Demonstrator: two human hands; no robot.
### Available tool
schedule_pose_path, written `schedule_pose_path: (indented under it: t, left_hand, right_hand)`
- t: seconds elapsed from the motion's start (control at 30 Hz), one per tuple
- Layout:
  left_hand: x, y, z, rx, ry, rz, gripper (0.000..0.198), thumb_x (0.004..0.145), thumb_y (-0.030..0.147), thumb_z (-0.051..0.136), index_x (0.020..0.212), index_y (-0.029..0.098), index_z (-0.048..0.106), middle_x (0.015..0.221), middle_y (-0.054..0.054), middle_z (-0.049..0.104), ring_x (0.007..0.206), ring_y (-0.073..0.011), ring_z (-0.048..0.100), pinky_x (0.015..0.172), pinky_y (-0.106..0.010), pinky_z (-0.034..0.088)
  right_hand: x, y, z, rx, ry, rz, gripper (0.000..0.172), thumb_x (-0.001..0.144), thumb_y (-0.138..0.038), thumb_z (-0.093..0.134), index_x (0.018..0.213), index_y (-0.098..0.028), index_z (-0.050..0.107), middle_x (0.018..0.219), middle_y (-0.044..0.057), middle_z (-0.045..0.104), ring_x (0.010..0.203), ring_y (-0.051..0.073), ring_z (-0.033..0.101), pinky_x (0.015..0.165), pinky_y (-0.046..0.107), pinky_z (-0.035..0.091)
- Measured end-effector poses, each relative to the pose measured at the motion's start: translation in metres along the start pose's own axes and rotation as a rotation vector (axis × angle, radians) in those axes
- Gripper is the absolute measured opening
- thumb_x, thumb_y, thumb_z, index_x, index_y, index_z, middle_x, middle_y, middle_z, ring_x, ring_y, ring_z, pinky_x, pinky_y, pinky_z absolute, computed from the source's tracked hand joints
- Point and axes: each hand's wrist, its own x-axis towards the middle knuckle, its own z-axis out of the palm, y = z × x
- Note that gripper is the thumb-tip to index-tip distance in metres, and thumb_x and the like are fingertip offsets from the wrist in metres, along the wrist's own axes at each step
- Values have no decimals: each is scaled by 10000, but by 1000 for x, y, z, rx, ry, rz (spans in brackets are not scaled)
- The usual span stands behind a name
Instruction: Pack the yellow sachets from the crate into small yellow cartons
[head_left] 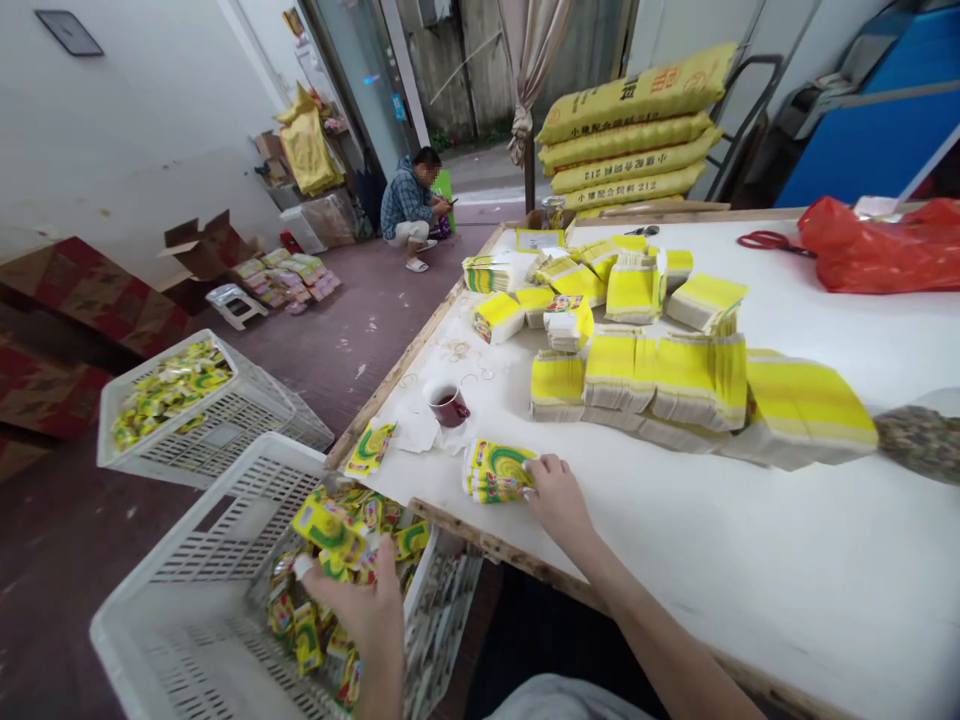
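Now, left hand (358,600): fingers apart, above loose packets (330,530) in crate (150,612)
Right hand (559,498): clamped on packet stack (491,472)
Packet stack: on worktop (637,540), left of this hand; light pinch should keep edges even

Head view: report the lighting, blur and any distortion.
Head view: white tabletop bright, floor at left darker; head view: red boxes stretched and smeared toward the left edge, as with a wide lens; head view: left hand looks slightly soft, packets at the right hand clearer.
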Motion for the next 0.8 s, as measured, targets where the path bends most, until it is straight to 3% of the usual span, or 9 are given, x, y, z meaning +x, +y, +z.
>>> schedule_pose_path:
  t: [0.1, 0.23, 0.33, 0.47, 0.57, 0.63, 0.73, 0.8]
  left_hand:
    - [0, -10, -5, 14, -33, 62, 882, 694, 430, 817, 1392, 145, 361, 1477, -227, 389, 1408, -362, 410, 1184, -535, 325]
    - [-22, -19, 11, -118, -253, -29, 748, 763, 442, 763, 1354, 181, 387, 1465, -226, 442, 1410, -360, 429, 1140, -555, 381]
    - [-39, -13, 28, -245, -386, -75, 694, 780, 435, 760, 1342, 225, 410, 1451, -188, 487, 1378, -313, 477, 1097, -475, 444]
    - [-58, 0, 44, -394, -435, -189, 646, 792, 477, 747, 1321, 239, 464, 1371, -165, 571, 1278, -270, 567, 1033, -406, 489]
    - [-66, 4, 48, -512, -475, -310, 670, 761, 475, 777, 1324, 244, 495, 1323, -153, 614, 1218, -255, 609, 999, -384, 511]
    - [-68, 8, 48, -636, -493, -407, 666, 745, 484, 785, 1316, 249, 536, 1299, -142, 642, 1184, -256, 633, 974, -377, 533]
    - [-67, 18, 48, -820, -539, -588, 617, 763, 550, 735, 1286, 249, 608, 1245, -135, 687, 1119, -284, 674, 937, -414, 568]
    - [-65, 25, 47, -860, -539, -657, 597, 776, 595, 697, 1250, 236, 649, 1199, -128, 714, 1086, -299, 692, 930, -440, 576]
  right_hand:
    - [2, 1, 5, -17, -7, 13, 260, 808, -84, 659, 1063, -136, 651, 1124, 179, 632, 1083, 336, 564, 938, 439, 468]
    - [3, -2, 8, -35, -4, 29, 252, 785, -90, 686, 1023, -147, 626, 1099, 167, 633, 1067, 326, 557, 935, 415, 441]
    - [4, -4, 8, -22, 3, 34, 258, 769, -75, 681, 997, -159, 593, 1086, 155, 648, 1042, 316, 573, 908, 392, 433]
    - [2, -4, 1, 44, 23, 65, 238, 800, -82, 620, 992, -186, 526, 988, 108, 665, 961, 274, 609, 806, 338, 434]
    - [-7, -9, -9, 136, 14, 76, 202, 846, -136, 572, 1008, -207, 473, 850, 31, 636, 783, 210, 607, 674, 283, 408]
    - [-18, -17, -14, 283, -69, 11, 214, 815, -135, 585, 961, -226, 457, 784, -18, 590, 692, 171, 565, 630, 259, 376]
    - [-35, -34, -14, 588, -302, -138, 258, 710, -93, 617, 828, -234, 435, 727, -51, 517, 629, 129, 483, 592, 240, 328]
    - [-45, -44, -9, 824, -402, -158, 260, 694, -121, 635, 794, -231, 421, 716, -59, 488, 616, 111, 437, 582, 235, 320]
